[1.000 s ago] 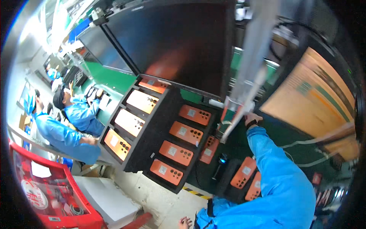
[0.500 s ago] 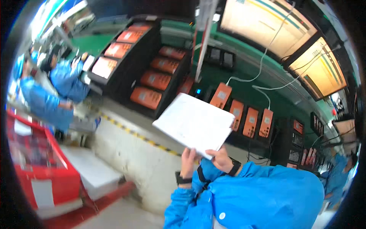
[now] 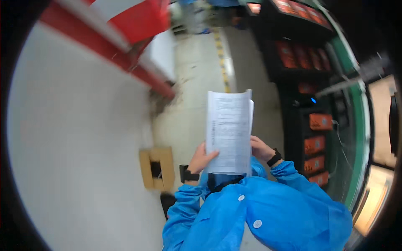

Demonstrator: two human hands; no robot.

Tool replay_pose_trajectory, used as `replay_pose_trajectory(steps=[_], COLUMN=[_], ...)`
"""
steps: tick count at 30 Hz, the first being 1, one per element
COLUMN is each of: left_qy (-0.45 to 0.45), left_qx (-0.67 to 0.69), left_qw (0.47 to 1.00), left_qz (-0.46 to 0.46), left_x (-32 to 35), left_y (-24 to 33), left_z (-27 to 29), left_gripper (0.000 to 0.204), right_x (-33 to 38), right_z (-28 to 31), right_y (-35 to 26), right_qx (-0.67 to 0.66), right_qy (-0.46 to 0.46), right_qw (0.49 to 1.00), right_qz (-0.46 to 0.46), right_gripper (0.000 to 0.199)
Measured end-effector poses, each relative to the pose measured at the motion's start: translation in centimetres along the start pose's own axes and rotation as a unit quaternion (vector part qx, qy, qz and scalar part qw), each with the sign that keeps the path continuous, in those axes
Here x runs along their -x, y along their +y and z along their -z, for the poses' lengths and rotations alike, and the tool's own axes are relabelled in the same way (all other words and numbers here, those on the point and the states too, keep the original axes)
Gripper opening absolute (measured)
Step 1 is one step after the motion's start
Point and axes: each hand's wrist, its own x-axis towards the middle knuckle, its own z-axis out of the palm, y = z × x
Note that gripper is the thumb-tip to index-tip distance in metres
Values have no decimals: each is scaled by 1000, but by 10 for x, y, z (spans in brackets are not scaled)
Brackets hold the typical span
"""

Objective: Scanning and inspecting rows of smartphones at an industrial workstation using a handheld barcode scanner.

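1. Head view: I see my left hand (image 3: 202, 159) and right hand (image 3: 261, 148) each pinching an edge of the white printed paper sheets (image 3: 229, 131), held over the pale floor (image 3: 188, 121)
2. I judge the loose top sheet could slip, since only fingertips grip it

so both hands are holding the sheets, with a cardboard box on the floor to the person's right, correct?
Not quite. Both the left hand and right hand do hold the sheets, but the cardboard box lies on the floor to the person's left, not right. The head view shows it beside the left wrist.
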Motion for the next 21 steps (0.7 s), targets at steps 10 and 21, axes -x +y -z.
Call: replay_pose_trajectory(steps=[10, 21], left_qy=[247, 545], left_qx=[196, 481], left_qw=[947, 685], left_qz=[-54, -40], left_x=[149, 168], left_y=[-114, -246], left_z=[19, 101], left_gripper=[48, 35], right_x=[-97, -177], right_z=[-79, -202], right_y=[76, 190], right_qx=[88, 35], right_qy=[109, 138], right_qw=[980, 967], right_qz=[-139, -213], right_gripper=[42, 39])
